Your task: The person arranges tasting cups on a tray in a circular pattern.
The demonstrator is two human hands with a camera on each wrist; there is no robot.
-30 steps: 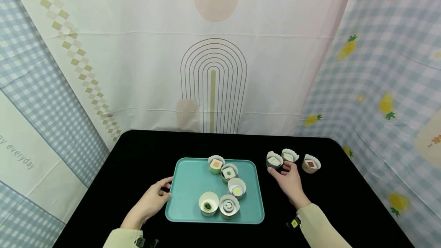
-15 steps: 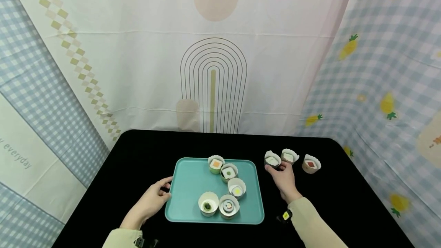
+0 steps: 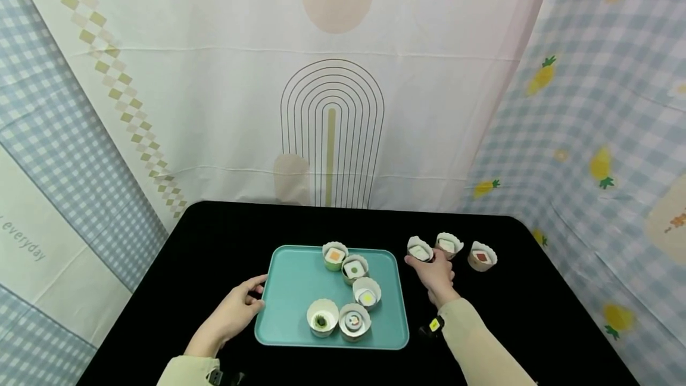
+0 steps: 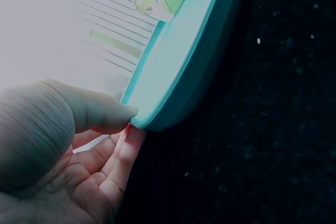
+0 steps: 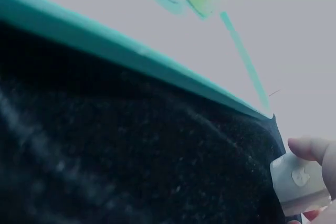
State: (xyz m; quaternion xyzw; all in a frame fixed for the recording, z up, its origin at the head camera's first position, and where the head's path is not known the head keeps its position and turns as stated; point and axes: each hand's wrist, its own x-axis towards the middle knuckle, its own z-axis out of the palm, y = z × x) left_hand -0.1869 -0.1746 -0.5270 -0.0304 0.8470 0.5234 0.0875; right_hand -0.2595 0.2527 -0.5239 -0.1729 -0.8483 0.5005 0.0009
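Observation:
My left hand (image 3: 234,314) holds the left edge of a teal tray (image 3: 292,290). In the left wrist view its thumb (image 4: 100,113) lies on the rim and the fingers (image 4: 118,166) are beneath. Right of the tray, my right hand (image 3: 439,279) grips a scalloped paper baking cup (image 3: 412,244) with a white piece inside. The right wrist view shows the pale side of this baking cup (image 5: 296,182) under the thumb. On the tray, several similar cups stand in a curved line, among them a cup with an orange-topped piece (image 3: 334,255) and one with a green piece (image 3: 321,319).
Just behind the right hand stands another paper cup (image 3: 449,245) with a white piece. Farther right is a cup with a red-brown topped piece (image 3: 482,256). The black table (image 3: 225,243) ends at a patterned curtain (image 3: 236,106), with checked cloth (image 3: 579,136) at the right side.
The right hand has moved left with its paper cup, away from the two other cups and closer to the tray's right edge. The left hand has stayed at the tray.

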